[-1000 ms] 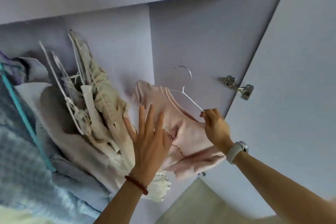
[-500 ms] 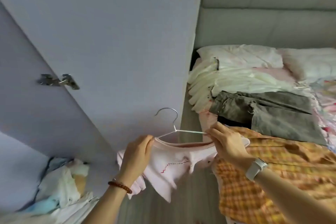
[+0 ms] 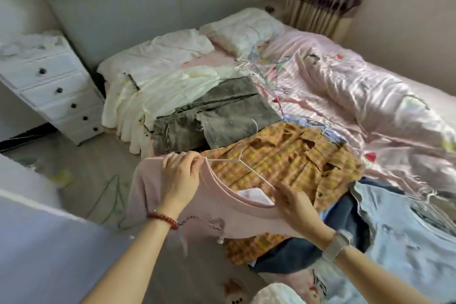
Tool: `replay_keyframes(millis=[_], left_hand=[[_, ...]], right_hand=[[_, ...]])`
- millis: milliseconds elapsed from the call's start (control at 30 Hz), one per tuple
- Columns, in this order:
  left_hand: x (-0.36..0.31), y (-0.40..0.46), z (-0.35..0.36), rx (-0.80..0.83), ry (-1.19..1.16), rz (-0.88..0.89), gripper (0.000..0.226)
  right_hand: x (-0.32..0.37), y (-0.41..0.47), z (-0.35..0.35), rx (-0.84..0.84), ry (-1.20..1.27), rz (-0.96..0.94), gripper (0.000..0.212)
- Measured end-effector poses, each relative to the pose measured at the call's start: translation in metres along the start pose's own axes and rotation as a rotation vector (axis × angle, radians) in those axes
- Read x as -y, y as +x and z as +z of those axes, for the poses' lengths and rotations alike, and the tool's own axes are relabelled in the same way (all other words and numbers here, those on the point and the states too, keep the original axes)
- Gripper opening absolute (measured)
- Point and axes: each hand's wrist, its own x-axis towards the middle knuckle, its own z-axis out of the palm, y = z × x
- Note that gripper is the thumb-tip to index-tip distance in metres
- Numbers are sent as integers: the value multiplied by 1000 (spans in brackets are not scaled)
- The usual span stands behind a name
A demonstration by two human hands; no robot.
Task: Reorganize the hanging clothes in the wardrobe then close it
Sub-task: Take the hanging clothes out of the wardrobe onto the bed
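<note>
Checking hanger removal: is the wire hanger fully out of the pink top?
No, the wire hanger still runs into the pink top at both shoulders.

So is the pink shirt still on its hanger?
Partly on: the wire hanger sticks out of the pink shirt neckline, both hands gripping the shoulders.

Pink top (image 3: 222,215) w/ hanger (image 3: 240,164) carried from wardrobe, now over bed (image 3: 345,96), prob. lowering
</note>
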Motion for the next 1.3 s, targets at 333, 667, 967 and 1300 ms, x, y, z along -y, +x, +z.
replay_keyframes(millis=[333,667,967,1300], left_hand=[[-109,123,46,-85,-199,218,35],[-172,175,87,321,-168,314,54],[-211,215,181,639,-49,226,56],[-190,179,332,999,187,14,58]], right_hand=[[-2,30,-97,-719,-298,119,39],[-31,72,-170,-738,-230,416,21],[-132,150,-185,-595,-201,505,23],[-332,220,-132,-260,-173,706,26]])
